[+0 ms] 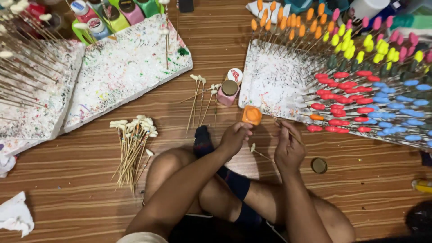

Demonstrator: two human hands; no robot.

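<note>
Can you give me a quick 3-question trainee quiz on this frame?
1. True or false: the left hand touches the open orange paint jar.
2. What does the right hand hold? A) a thin wooden stick B) a brush C) a jar lid
3. Fill in: the bundle of unpainted white-tipped sticks lies on the wooden ____, on the person's left.

Key: 1 true; 2 A, the stick is pinched in the fingers; 3 floor.
</note>
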